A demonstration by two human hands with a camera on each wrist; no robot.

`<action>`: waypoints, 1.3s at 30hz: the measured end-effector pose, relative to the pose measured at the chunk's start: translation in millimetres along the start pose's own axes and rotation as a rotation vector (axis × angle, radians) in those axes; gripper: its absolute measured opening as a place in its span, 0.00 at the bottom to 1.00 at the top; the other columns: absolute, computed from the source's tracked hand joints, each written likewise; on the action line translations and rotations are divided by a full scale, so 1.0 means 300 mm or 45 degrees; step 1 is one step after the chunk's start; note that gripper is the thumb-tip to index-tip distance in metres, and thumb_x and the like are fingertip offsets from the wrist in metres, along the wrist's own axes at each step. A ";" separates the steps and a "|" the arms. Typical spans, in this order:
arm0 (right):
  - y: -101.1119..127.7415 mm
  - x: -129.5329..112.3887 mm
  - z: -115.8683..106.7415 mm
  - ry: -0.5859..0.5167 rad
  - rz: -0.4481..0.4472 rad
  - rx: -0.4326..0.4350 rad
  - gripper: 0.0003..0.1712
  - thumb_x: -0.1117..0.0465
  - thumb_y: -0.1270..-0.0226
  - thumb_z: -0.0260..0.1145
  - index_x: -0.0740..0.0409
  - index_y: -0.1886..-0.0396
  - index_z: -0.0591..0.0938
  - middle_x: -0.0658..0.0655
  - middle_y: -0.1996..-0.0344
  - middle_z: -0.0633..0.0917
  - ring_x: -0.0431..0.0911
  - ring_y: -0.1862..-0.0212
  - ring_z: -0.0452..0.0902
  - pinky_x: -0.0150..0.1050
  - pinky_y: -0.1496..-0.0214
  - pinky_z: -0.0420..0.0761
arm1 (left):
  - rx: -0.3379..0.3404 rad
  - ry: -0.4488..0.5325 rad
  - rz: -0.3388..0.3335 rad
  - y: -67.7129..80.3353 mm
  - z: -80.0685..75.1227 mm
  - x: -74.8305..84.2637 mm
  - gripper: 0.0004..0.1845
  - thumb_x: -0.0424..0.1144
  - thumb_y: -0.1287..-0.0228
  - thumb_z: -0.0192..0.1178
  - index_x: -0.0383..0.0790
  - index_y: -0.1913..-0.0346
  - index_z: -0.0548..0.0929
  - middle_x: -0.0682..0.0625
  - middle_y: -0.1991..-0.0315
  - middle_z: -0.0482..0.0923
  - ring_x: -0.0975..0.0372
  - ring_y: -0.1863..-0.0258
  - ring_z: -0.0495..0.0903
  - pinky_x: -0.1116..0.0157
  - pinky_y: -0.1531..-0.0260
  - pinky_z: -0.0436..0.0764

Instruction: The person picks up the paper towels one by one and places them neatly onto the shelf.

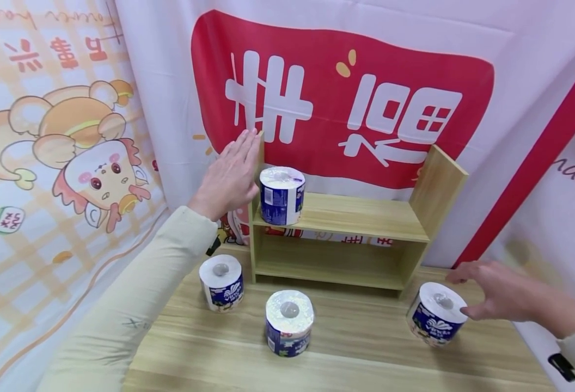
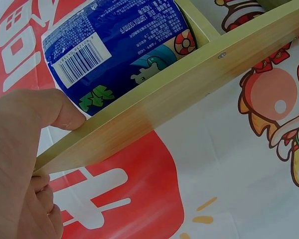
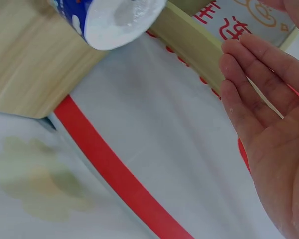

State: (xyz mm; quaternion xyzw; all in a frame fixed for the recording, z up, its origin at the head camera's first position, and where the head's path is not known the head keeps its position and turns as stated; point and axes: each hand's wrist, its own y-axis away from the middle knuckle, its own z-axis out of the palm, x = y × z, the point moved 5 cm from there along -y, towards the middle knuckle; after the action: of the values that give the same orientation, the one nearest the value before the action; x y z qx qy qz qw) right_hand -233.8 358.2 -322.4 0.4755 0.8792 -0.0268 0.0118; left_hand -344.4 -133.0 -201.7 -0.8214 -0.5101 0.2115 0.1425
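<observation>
A small wooden shelf [image 1: 341, 215] stands at the back of the table, and a toilet paper roll [image 1: 281, 197] in blue wrapping sits at the left of its upper board. My left hand [image 1: 231, 175] holds the top of the shelf's left side panel [image 2: 139, 109], thumb on the roll's side and fingers on the outer face. At the right, my right hand [image 1: 508, 291] is held with fingers apart beside another toilet paper roll [image 1: 436, 316], its palm bare in the right wrist view. That roll stands on the table near the shelf's right end.
Two more toilet paper rolls stand on the table: one at the left [image 1: 221, 283], one at the front middle [image 1: 289, 324]. Printed cloth [image 1: 170, 65] hangs behind and at both sides. The wooden table [image 1: 361, 348] ends at the right below my right arm.
</observation>
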 end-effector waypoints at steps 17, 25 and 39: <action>0.040 0.029 0.143 0.077 -0.205 0.294 0.30 0.50 0.62 0.89 0.52 0.55 0.91 0.49 0.56 0.92 0.49 0.55 0.88 0.44 0.55 0.90 | 0.010 -0.008 0.006 -0.004 -0.005 0.002 0.54 0.45 0.30 0.64 0.36 0.14 0.41 0.39 0.12 0.43 0.46 0.12 0.44 0.50 0.14 0.53; 0.040 0.058 0.202 0.010 -0.276 0.366 0.29 0.54 0.66 0.89 0.53 0.58 0.90 0.50 0.59 0.91 0.42 0.57 0.87 0.38 0.59 0.89 | 0.004 0.010 0.003 0.001 -0.003 0.001 0.54 0.45 0.30 0.63 0.37 0.14 0.40 0.41 0.12 0.41 0.47 0.12 0.42 0.51 0.14 0.52; 0.031 0.081 0.248 -0.053 -0.241 0.351 0.30 0.56 0.66 0.89 0.57 0.57 0.90 0.50 0.63 0.91 0.36 0.60 0.85 0.33 0.62 0.87 | -0.006 -0.010 0.012 -0.001 0.001 0.000 0.54 0.46 0.30 0.63 0.37 0.14 0.40 0.41 0.12 0.41 0.47 0.12 0.43 0.52 0.14 0.51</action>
State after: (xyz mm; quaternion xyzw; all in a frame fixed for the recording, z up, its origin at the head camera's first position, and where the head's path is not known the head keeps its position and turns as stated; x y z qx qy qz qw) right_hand -239.6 379.1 -398.3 0.3870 0.9076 -0.1581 -0.0377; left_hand -344.8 -132.9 -202.0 -0.8233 -0.5072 0.2142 0.1377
